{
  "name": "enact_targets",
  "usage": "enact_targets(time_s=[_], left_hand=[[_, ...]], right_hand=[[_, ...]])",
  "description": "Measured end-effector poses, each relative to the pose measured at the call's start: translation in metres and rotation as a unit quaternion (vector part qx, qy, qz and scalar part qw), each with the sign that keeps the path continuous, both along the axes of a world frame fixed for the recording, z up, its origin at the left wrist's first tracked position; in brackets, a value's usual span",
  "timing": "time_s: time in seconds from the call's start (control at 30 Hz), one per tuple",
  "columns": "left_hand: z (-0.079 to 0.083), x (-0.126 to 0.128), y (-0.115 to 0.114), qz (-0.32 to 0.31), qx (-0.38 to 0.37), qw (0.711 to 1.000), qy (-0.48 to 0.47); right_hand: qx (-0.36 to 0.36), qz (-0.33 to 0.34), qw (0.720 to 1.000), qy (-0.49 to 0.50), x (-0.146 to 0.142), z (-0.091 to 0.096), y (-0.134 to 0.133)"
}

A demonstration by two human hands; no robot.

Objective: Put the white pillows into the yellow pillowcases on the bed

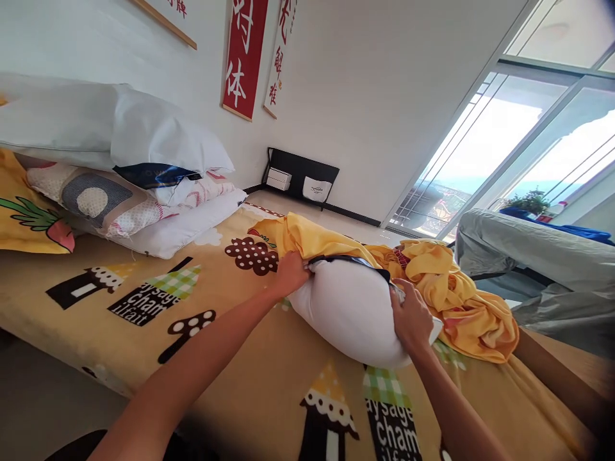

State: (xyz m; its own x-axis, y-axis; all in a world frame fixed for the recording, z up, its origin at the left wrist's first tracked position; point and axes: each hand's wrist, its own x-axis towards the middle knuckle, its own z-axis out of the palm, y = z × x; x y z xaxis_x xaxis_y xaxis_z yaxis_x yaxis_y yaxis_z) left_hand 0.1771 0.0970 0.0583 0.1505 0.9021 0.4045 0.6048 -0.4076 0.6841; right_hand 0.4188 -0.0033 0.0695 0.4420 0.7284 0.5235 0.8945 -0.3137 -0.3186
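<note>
A white pillow [348, 310] lies on the bed, its far end partly inside a yellow pillowcase [432, 282] that bunches up to the right. My left hand [291, 272] is closed on the edge of the pillowcase at the pillow's left end. My right hand [410, 317] is closed round the pillow's right end, next to the crumpled yellow cloth.
The bed [240, 365] has a tan printed sheet with mushrooms and houses. A stack of pillows [125, 166] sits at the left by the wall. A grey covered piece of furniture [533, 269] stands at the right. Red banners [245, 57] hang on the wall; large windows [519, 147] at the right.
</note>
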Motion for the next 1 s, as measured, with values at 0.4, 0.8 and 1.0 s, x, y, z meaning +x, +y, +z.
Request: enact_targets(time_s=[0.4,0.8,1.0], left_hand=[[-0.005,0.008,0.006,0.066,-0.008,0.996,-0.058],[-0.041,-0.026,0.001,0.082,0.122,0.989,-0.014],[-0.052,-0.048,-0.007,0.057,0.109,0.991,0.045]], right_hand=[[-0.069,0.278,0.899,-0.332,-0.062,0.023,-0.011],[-0.129,0.348,0.870,-0.324,-0.123,0.003,0.048],[-0.117,0.306,0.892,-0.312,-0.102,0.004,0.036]])
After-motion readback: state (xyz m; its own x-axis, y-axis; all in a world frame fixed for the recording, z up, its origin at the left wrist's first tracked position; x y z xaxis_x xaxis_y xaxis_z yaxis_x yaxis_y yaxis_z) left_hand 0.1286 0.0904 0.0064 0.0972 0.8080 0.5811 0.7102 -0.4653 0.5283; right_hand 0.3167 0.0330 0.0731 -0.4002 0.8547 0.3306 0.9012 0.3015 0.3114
